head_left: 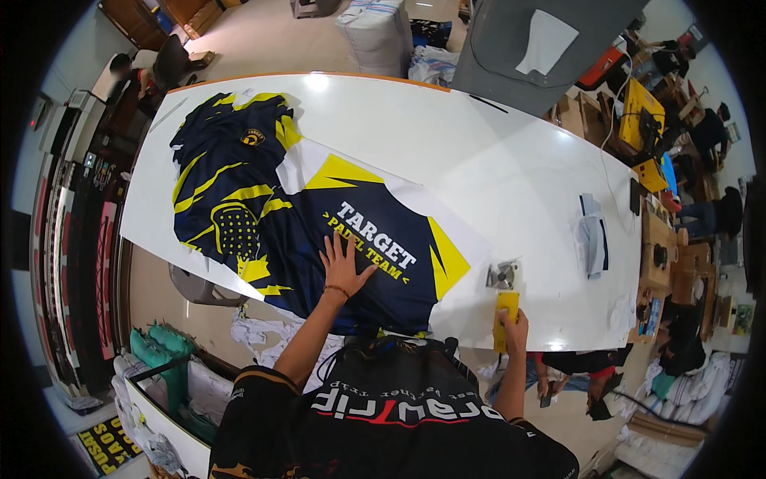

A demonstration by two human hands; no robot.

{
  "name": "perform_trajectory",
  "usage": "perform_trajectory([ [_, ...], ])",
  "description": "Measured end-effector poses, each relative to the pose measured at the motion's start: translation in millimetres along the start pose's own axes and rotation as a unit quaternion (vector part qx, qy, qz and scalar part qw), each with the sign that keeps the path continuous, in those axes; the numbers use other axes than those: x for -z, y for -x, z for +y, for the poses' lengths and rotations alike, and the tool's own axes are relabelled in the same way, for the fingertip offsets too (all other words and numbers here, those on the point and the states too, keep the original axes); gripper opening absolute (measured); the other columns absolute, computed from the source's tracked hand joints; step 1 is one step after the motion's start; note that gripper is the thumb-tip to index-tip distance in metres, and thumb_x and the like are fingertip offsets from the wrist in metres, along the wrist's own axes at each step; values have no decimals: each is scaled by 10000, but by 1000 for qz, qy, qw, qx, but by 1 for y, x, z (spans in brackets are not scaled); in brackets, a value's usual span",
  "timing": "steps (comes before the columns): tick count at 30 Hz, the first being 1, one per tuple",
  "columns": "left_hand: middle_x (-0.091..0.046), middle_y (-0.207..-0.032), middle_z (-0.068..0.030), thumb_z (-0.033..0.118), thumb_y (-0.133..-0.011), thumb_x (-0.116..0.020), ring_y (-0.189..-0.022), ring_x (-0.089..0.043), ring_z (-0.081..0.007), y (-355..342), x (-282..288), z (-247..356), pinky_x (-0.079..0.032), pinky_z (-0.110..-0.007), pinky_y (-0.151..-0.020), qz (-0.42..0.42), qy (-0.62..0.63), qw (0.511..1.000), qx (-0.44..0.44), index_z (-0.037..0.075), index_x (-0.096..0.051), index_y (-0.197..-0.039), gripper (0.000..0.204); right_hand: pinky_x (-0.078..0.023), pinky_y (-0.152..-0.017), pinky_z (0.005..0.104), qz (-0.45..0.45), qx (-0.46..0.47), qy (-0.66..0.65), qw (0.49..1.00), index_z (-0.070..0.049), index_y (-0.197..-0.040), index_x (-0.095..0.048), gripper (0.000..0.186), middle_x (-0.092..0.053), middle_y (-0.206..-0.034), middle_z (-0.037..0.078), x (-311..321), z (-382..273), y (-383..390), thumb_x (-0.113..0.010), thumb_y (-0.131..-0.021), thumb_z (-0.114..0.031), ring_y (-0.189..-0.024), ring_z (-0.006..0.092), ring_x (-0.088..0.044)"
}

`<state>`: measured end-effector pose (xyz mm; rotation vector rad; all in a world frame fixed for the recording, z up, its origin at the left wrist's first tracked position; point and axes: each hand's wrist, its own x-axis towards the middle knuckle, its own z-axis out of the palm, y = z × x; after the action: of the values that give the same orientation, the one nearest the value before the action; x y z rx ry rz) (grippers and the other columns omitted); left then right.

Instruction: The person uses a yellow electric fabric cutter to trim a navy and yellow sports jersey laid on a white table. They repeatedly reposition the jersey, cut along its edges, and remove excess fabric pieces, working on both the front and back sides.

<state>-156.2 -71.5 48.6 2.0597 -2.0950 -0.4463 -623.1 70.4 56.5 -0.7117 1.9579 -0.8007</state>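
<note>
My left hand [343, 267] lies flat with fingers spread on a navy and yellow printed jersey panel [399, 307], white-bordered, on the white table [503, 160]. Closed around the yellow handle of an electric rotary fabric cutter [506, 302] is my right hand [515, 329]. The cutter's metal head rests on the table, to the right of the panel and apart from its yellow side. More navy and yellow printed fabric [219, 164], with a dotted racket shape and a round badge, is spread to the left, partly rumpled and overlapping the panel.
Small grey and white fabric pieces [591, 235] lie at the table's right, near a dark flat object [635, 195]. A grey cabinet [511, 56] stands against the far edge. Another person [574, 371] is close to the near right edge. White cloth [263, 335] hangs below the near left edge.
</note>
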Motion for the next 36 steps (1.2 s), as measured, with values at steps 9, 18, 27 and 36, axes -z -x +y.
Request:
perform_trajectory([
  [9, -650, -1187, -93, 423, -812, -898, -1133, -625, -304, 85, 3, -4, -514, -440, -976, -127, 201, 945, -225, 114, -739, -1209, 527, -570, -770, 362, 164, 62, 23, 984, 23, -1217, -696, 518, -719, -951, 110, 39, 5, -91, -787, -952, -413, -824, 216, -682],
  [18, -651, -1080, -80, 282, -918, -770, -964, -716, -305, 90, 9, -79, -593, -451, -810, -155, 22, 951, -266, 172, -696, -1148, 265, -544, -862, 518, 359, 324, 370, 793, -47, -1271, -689, 492, -680, -939, 163, 4, -46, -98, -782, -928, -388, -868, 404, -661],
  [27, -657, -1011, -114, 130, -912, -760, -874, -689, -390, 20, 81, 132, -569, -490, -722, 21, 366, 881, -299, 87, -658, -1044, 172, -582, -912, 316, -423, 424, 140, 788, -7, -1321, -698, 446, -764, -1204, 116, -184, -122, 44, -817, -933, -192, -1072, 172, -726],
  [36, -772, -1033, -84, 265, -1051, -656, -1014, -733, -220, 20, 99, 132, -598, -367, -842, -396, 429, 761, -285, 20, -768, -1095, 273, -550, -1006, 334, -452, 71, -231, 858, -2, -1321, -685, 478, -732, -1270, 77, -184, -175, 27, -845, -882, -105, -1148, 182, -694],
])
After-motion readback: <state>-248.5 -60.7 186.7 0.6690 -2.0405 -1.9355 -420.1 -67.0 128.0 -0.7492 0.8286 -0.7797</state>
